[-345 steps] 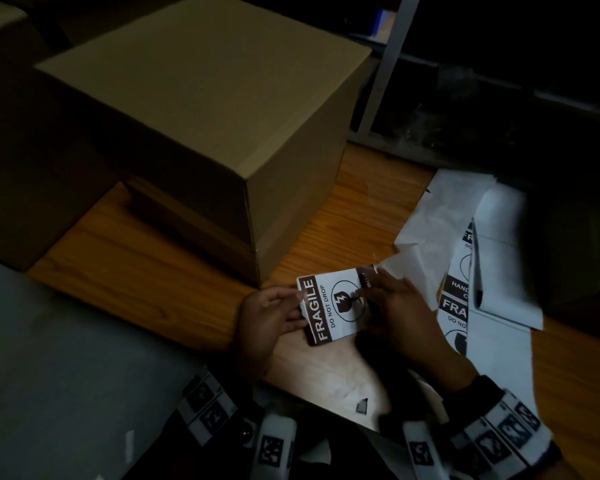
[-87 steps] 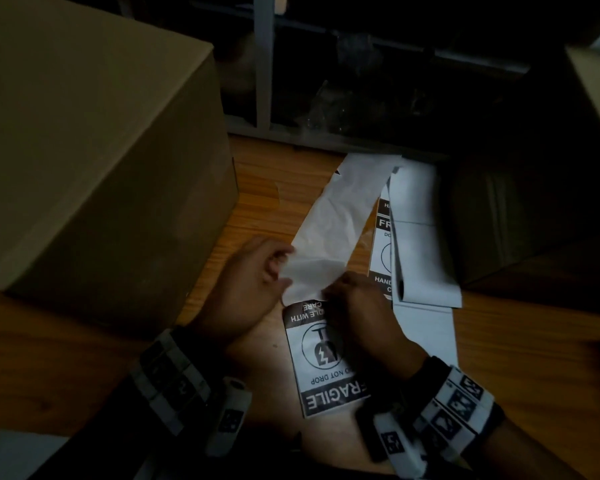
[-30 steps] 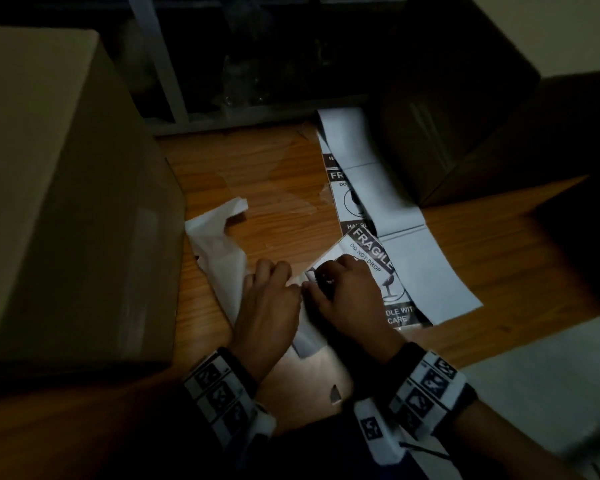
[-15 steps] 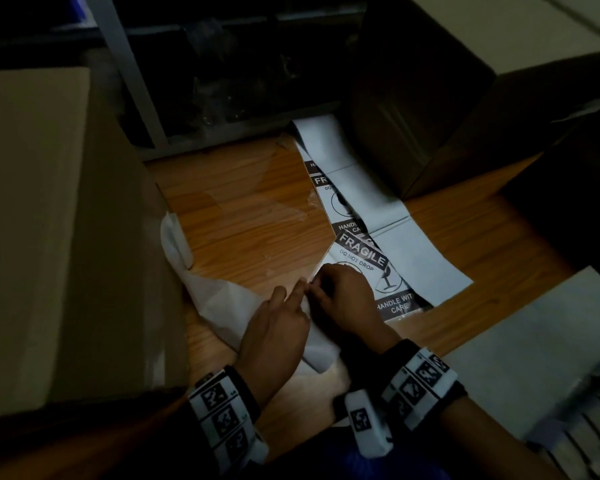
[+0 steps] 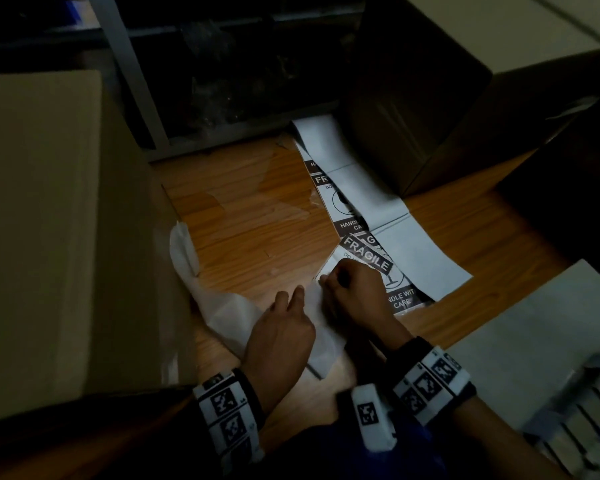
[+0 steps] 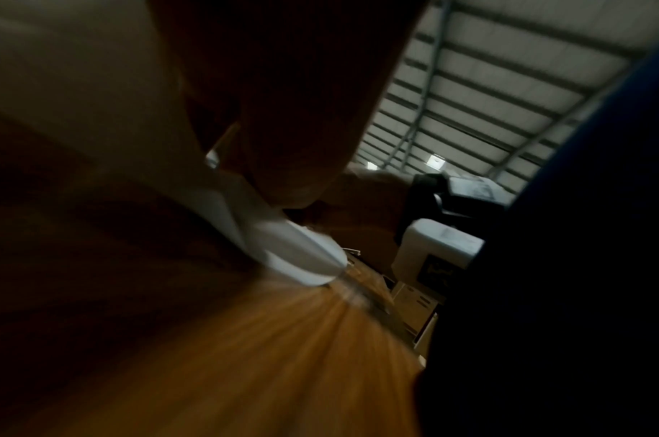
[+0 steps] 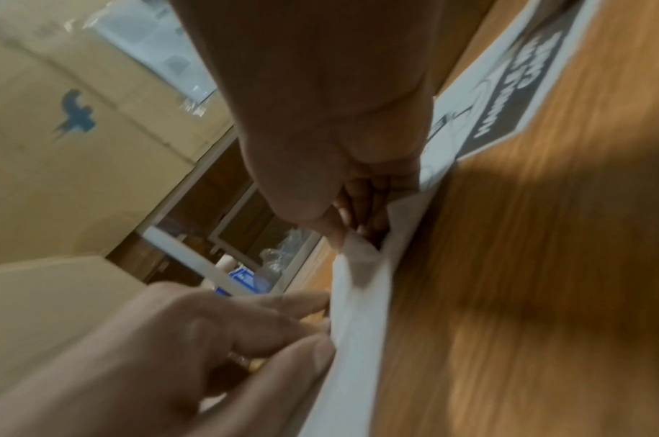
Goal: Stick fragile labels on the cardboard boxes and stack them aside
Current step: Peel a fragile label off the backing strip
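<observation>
Looking down from your head, you have both hands low on the wooden table (image 5: pixel 243 216). Your right hand (image 5: pixel 355 294) has its fingers curled, pinching the corner of a FRAGILE label (image 5: pixel 368 256) that lies tilted across the label strip (image 5: pixel 416 251). Your left hand (image 5: pixel 278 336) lies flat, fingers straight and close together, pressing on the white backing paper (image 5: pixel 222 310), which trails left to the big box (image 5: pixel 49 237) beside you. A second box (image 5: pixel 413 109) stands on the far end of the strip.

From your left wrist the picture is blurred: a white curl of backing paper (image 6: pixel 301 254) sits under your palm on the table (image 6: pixel 282 354), and you cannot tell how the fingers lie.

From your right wrist, your right hand (image 7: pixel 331 165) pinches the peeled paper edge (image 7: pixel 361 251) between thumb and fingers (image 7: pixel 361 204). Your left hand (image 7: pixel 193 340) reaches in with straight fingers touching the same white sheet. The printed label (image 7: pixel 515 91) lies flat beyond your palm, and a box (image 7: pixel 58 147) stands behind.
</observation>
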Demonstrator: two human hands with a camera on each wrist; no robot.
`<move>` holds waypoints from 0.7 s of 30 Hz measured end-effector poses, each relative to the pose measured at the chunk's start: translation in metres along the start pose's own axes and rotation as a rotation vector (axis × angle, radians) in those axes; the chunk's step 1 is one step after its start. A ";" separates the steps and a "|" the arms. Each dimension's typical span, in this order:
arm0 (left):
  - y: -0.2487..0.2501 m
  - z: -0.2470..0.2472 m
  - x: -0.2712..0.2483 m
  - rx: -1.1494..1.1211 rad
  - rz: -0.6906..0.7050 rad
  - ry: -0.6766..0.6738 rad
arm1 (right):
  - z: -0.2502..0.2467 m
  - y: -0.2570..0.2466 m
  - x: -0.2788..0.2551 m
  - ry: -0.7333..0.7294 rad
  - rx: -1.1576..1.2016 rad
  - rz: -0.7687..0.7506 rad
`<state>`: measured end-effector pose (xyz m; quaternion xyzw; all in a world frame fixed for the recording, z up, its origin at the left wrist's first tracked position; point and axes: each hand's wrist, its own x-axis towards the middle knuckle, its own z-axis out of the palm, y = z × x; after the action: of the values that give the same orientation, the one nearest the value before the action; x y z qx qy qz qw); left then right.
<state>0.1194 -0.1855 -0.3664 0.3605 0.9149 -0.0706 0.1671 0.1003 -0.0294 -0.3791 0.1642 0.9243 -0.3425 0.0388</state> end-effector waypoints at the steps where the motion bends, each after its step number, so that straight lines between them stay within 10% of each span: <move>1: 0.001 -0.003 -0.003 -0.022 -0.001 -0.025 | 0.000 -0.001 0.001 -0.017 -0.003 -0.024; 7: -0.003 -0.013 -0.015 -0.210 -0.049 -0.072 | -0.001 -0.003 0.003 -0.055 0.021 -0.141; 14: -0.025 -0.025 0.008 -0.398 -0.060 0.377 | 0.000 -0.003 0.002 -0.085 -0.004 -0.293; 21: -0.008 0.018 0.009 -0.204 -0.058 0.090 | 0.004 -0.001 -0.009 -0.050 -0.275 -0.185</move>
<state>0.1125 -0.1898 -0.3866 0.3179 0.9340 0.0341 0.1597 0.1082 -0.0355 -0.3800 0.0629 0.9723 -0.2190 0.0523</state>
